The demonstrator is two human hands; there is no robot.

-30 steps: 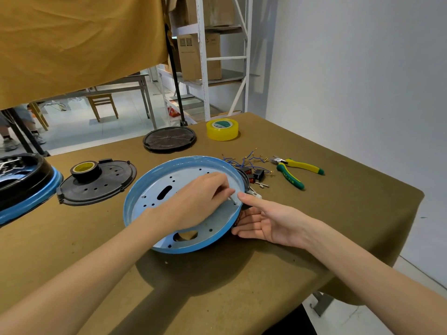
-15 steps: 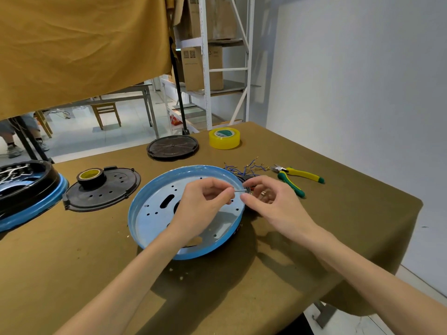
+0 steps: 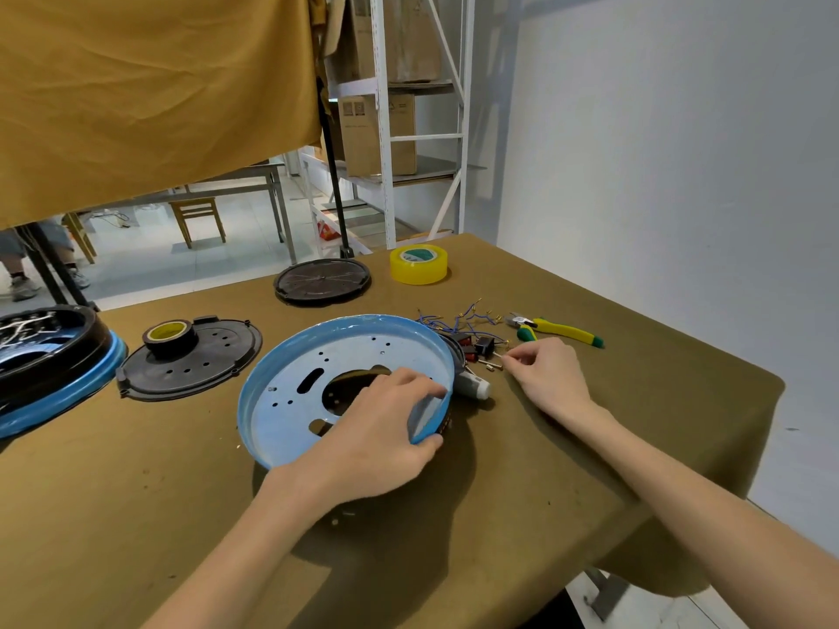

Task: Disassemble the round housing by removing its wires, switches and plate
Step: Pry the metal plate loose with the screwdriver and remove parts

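Note:
The round blue housing (image 3: 290,379) lies open side up on the brown table, with its pale metal plate (image 3: 290,401) full of holes inside. My left hand (image 3: 386,433) grips the housing's near right rim, fingers inside and thumb outside. To the right lies a pile of removed blue wires (image 3: 458,322) and black and red switches (image 3: 481,346). My right hand (image 3: 545,374) rests at this pile, its fingertips pinching a small metal pin that barely shows. A white cylindrical part (image 3: 474,386) lies against the housing's right side.
Yellow and green pliers (image 3: 563,331) lie past the wires. Yellow tape (image 3: 418,264) and a black disc (image 3: 322,280) sit at the back. A black cover (image 3: 209,365) carries a tape roll (image 3: 170,335). Another blue and black housing (image 3: 50,356) sits far left. The table edge drops off right.
My right hand took the small pin from my left hand and carried it right to the parts pile. My left hand dropped onto the housing's near rim.

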